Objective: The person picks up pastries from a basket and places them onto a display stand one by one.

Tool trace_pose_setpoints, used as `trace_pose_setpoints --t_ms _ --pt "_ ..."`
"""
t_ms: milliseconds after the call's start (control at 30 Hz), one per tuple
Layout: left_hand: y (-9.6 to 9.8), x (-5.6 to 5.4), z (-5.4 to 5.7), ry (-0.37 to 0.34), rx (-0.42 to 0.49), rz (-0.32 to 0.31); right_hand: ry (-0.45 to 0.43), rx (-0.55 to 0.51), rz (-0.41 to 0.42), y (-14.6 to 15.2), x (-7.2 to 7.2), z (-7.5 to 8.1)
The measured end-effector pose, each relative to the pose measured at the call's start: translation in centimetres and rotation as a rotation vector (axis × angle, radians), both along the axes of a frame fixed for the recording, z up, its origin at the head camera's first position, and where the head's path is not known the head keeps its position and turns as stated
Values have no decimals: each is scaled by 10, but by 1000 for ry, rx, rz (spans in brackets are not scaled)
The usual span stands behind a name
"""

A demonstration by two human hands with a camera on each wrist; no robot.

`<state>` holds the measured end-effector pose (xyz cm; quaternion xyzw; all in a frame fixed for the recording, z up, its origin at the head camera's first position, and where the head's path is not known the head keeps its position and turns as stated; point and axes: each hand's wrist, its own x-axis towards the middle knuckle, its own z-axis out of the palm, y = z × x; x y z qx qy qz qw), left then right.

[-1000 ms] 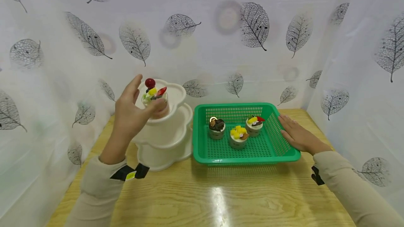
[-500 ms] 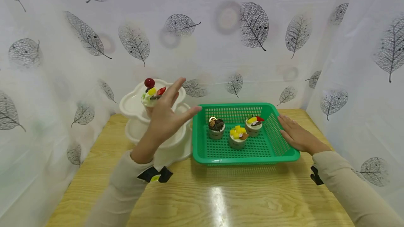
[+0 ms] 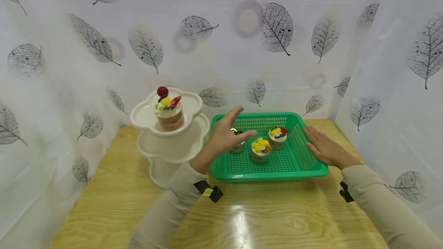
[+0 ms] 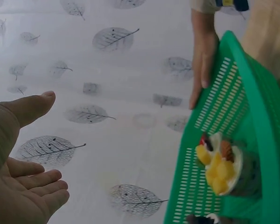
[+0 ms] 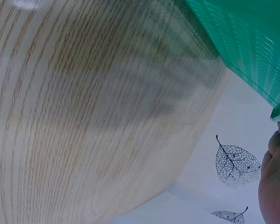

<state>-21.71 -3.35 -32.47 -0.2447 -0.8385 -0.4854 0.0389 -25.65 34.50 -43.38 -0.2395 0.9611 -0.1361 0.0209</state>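
Note:
My left hand [image 3: 221, 138] hovers over the left side of a green plastic basket [image 3: 270, 176], fingers and thumb spread with nothing between them. It partly hides a chocolate-topped dessert cup [image 3: 238, 148]. Farther right in the basket are a dessert cup with yellow fruit cubes [image 3: 260, 156] and one with mixed fruit and a red slice [image 3: 277, 141]. My right hand [image 3: 327, 150] rests straight-fingered against the basket's right rim; the left wrist view also shows it there. A cherry-topped dessert cup [image 3: 169, 118] stands upright on the top tier of a white stand [image 3: 142, 116].
The three-tiered stand's lower tiers [image 3: 173, 147] sit just left of the basket, close to my left forearm. Everything stands on a wooden table [image 3: 270, 218]. A white leaf-print curtain [image 3: 221, 64] encloses the back and both sides.
My left hand has let go of the cherry-topped dessert cup on the top tier and moved right, past the stand, to above the basket. My right hand has stayed at the rim.

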Motion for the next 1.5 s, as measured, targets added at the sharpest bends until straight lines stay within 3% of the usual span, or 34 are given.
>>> trace_pose_setpoints --t_ms 200,333,633,833,1167,1500 --pt "19 -11 -27 -51 -49 14 30 -11 6 1 -1 -4" --pt "33 -17 -47 -112 -33 16 26 -9 5 1 -1 -3" --pt "58 -22 -87 -309 -35 133 16 -7 5 1 0 -2" --pt "67 -26 -106 -352 -41 168 46 -19 9 1 0 -5" --pt "69 -31 -121 -403 -65 167 48 -16 9 0 1 -5" --pt "76 -30 -121 -474 -117 187 45 -9 7 0 -1 -3"
